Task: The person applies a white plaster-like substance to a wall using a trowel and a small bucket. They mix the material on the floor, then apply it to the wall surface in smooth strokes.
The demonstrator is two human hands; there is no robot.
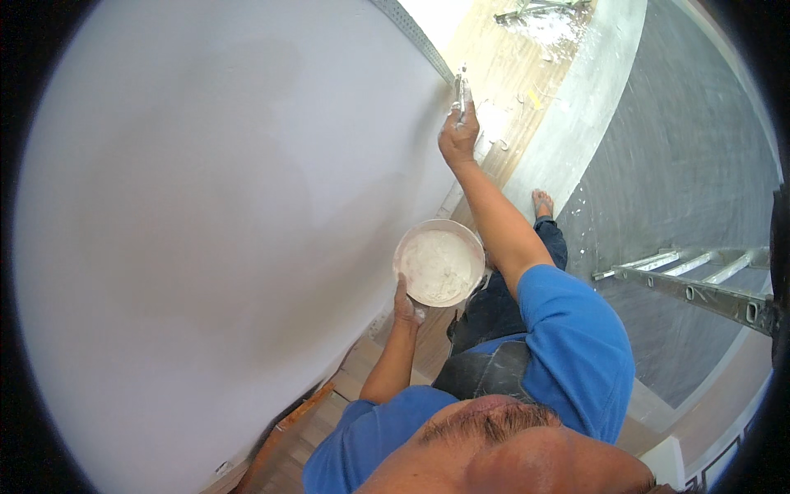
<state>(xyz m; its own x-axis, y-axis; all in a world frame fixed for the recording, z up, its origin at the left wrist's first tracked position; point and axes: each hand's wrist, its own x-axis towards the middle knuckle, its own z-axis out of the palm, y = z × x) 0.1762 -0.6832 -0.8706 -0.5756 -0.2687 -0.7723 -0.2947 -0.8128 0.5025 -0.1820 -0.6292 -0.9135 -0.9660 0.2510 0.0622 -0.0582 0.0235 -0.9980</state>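
My left hand [406, 301] grips the side of a round, pale bucket [398, 247] in front of my body, with the thumb up near its rim. White, lumpy plaster paste [440, 265] lies inside the bucket. My right arm is stretched far forward, and my right hand [458, 136] is closed round a putty knife [462, 82] smeared with white paste. The knife is at the far edge of the white wall [206, 189], by the lower end of a grey perforated corner strip [420, 45]. My right fingers are partly hidden by paste and the tool.
A metal ladder [699, 284] is on the right. Ahead, a small stand [539, 10] is by white spills on the wood-look floor [477, 49]. Pale sheeting [568, 123] and dark grey flooring [666, 156] run alongside. My bare foot [542, 202] shows below my right arm.
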